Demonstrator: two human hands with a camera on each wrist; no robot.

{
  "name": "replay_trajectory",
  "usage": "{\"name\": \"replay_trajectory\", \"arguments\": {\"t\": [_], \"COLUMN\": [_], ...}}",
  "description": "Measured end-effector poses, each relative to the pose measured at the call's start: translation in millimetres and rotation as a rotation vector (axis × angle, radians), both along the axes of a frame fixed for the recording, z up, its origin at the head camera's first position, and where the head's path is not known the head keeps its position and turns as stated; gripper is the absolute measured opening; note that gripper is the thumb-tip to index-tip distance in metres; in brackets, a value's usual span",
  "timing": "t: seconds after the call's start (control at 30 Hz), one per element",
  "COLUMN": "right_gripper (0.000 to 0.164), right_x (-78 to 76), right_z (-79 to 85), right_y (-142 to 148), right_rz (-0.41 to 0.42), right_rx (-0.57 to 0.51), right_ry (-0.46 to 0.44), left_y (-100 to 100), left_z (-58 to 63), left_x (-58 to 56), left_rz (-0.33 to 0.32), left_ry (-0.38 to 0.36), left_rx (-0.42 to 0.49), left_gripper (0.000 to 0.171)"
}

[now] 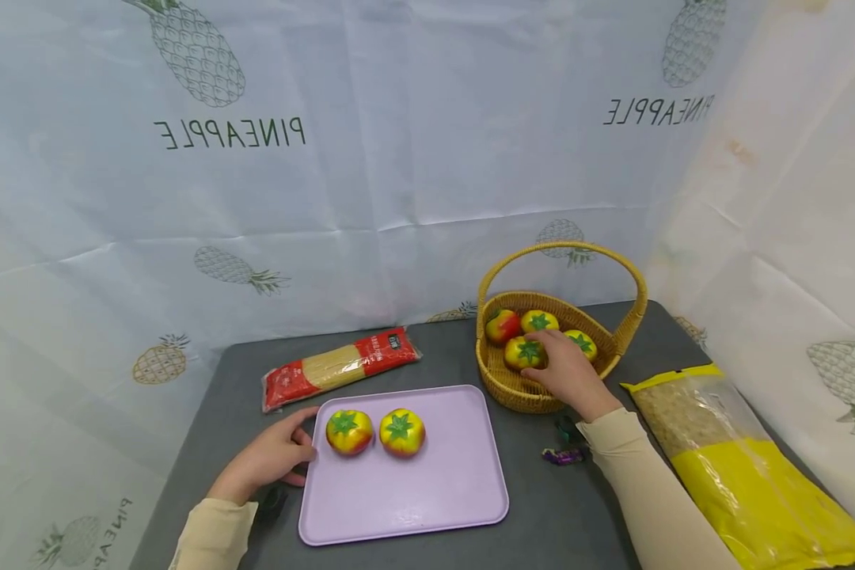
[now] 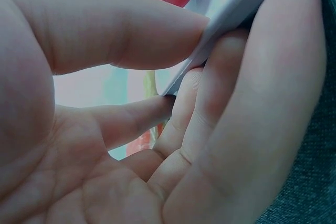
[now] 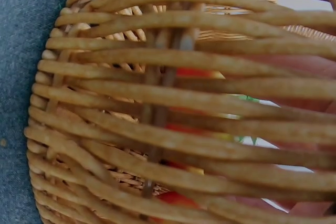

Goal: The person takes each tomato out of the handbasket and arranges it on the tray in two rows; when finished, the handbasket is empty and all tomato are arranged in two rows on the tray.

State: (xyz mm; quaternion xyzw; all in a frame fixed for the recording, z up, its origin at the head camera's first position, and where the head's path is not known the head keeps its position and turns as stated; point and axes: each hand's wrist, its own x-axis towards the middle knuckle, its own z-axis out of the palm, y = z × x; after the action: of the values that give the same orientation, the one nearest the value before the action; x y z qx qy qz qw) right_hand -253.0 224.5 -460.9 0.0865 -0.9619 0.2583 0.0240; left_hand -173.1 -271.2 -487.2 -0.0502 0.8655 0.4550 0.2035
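A person's right grip [image 1: 568,374] clasps a yellow-and-red fruit [image 1: 523,354] inside a wicker basket [image 1: 523,398].
The left grip [image 1: 272,453] pinches the edge of a lilac tray [image 1: 427,499] (bearing two similar fruits [image 1: 350,433]) on the gray counter [image 1: 556,514].

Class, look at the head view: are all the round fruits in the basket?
No, two round fruits sit on the tray.

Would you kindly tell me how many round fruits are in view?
6: two fruits on the tray, four in the basket; others may be hidden there.
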Motion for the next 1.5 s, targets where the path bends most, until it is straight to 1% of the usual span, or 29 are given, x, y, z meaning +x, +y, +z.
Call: {"name": "replay_trajectory", "arguments": {"t": [0.23,0.33,0.43,0.6,0.83,1.0,1.13,1.3,1.4,1.5], "right_gripper": [0.064,0.064,0.064,0.061,0.058,0.056,0.058,0.06,0.063,0.065], "right_x": [-1.2,-2.9,-5.6,-8.5,-5.8,-1.4,4.5,15.4,22.0,29.4], "right_z": [0.2,0.0,-0.3,0.2,0.5,2.8,11.7,32.1,43.0,51.0], "right_y": [0,0,-1,-3,-1,0,-2,-8,-14,-25], "right_rz": [-0.026,-0.024,-0.022,-0.005,0.004,0.012,0.022,0.037,0.054,0.065], "right_rx": [0.002,0.007,0.007,0.004,-0.003,-0.005,-0.009,-0.025,-0.037,-0.056], "right_ry": [-0.023,-0.035,-0.041,-0.025,-0.022,-0.013,-0.007,0.022,0.04,0.038], "left_y": [2,2,2,1,2,3,4,4,3,1], "left_z": [-0.2,-0.3,-0.7,-1.6,-3.9,-1.9,-0.6,-0.7,-0.8,-0.3], "left_x": [0.6,1.2,1.3,1.2,0.1,0.4,0.4,-0.2,0.1,1.2], "left_rz": [0.004,0.019,0.018,0.007,0.004,0.002,-0.006,0.006,0.013,0.016], "left_ry": [-0.004,-0.006,0.001,0.012,0.012,0.015,0.019,0.014,0.014,0.011], "left_rx": [-0.007,-0.003,0.004,0.006,-0.008,-0.018,-0.023,-0.042,-0.048,-0.052], "left_gripper": [0.078,0.078,0.078,0.078,0.078,0.078,0.078,0.077,0.077,0.077]}}
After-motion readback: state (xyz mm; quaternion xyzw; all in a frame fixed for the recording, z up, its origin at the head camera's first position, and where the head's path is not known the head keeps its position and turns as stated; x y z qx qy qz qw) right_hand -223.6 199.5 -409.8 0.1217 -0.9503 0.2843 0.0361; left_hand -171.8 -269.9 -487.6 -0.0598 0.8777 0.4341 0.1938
